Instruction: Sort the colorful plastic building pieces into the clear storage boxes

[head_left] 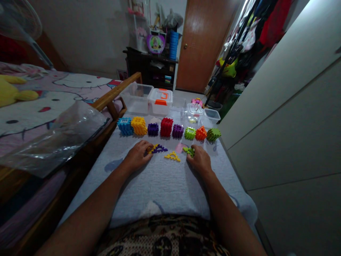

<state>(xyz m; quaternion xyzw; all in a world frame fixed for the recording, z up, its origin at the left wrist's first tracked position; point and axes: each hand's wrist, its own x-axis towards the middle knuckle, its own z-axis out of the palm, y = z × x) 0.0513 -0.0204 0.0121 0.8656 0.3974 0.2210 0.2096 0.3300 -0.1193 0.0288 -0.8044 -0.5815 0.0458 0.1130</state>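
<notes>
The left hand [138, 155] pinches an amber piece [152, 148] and the right hand [200, 159] a green piece [188, 150]; between them on the bench [165, 192] lies a yellow triangle [172, 155], long axis roughly left-right, nearer the right hand.

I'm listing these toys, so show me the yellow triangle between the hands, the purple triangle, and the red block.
Yellow triangle [173, 154]: head view, on its upper part.
Purple triangle [159, 146]: head view, on its upper part.
Red block [166, 129]: head view, on its near face.
</notes>
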